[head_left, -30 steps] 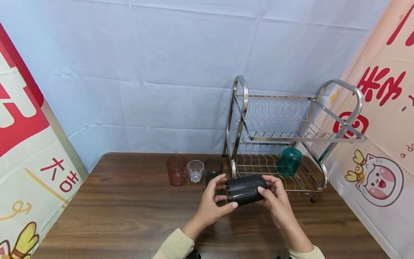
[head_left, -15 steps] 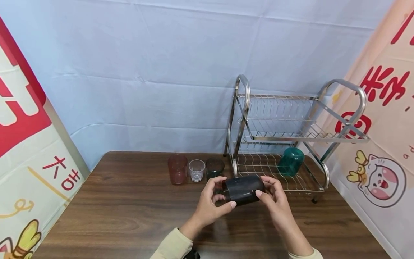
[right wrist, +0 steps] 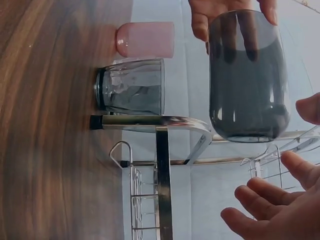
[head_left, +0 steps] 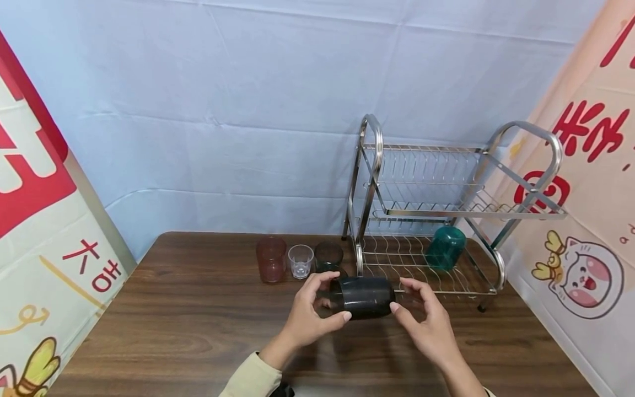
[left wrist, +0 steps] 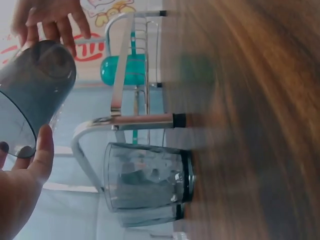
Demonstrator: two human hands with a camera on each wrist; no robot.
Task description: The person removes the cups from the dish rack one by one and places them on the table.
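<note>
A dark grey drinking glass [head_left: 368, 298] lies sideways in the air above the table, its mouth toward the left hand. The left hand [head_left: 308, 315] grips it round the rim end; in the right wrist view, fingers show through the glass [right wrist: 248, 80]. The right hand [head_left: 432, 326] is beside the base end, its fingers spread and apart from the glass in the right wrist view. Behind stand a red glass [head_left: 271, 260], a small clear glass [head_left: 300, 261] and another dark glass [head_left: 328, 255], partly hidden by the left hand.
A two-tier metal dish rack [head_left: 367, 220] stands at the back right of the wooden table [head_left: 198, 331]. On its lower tier a teal glass [head_left: 446, 248] rests upside down. Light blue cloth [head_left: 223, 110] hangs behind the table.
The held glass and the left hand have shifted slightly left and turned more level. The right hand has loosened from the glass's base, its fingers now extended.
</note>
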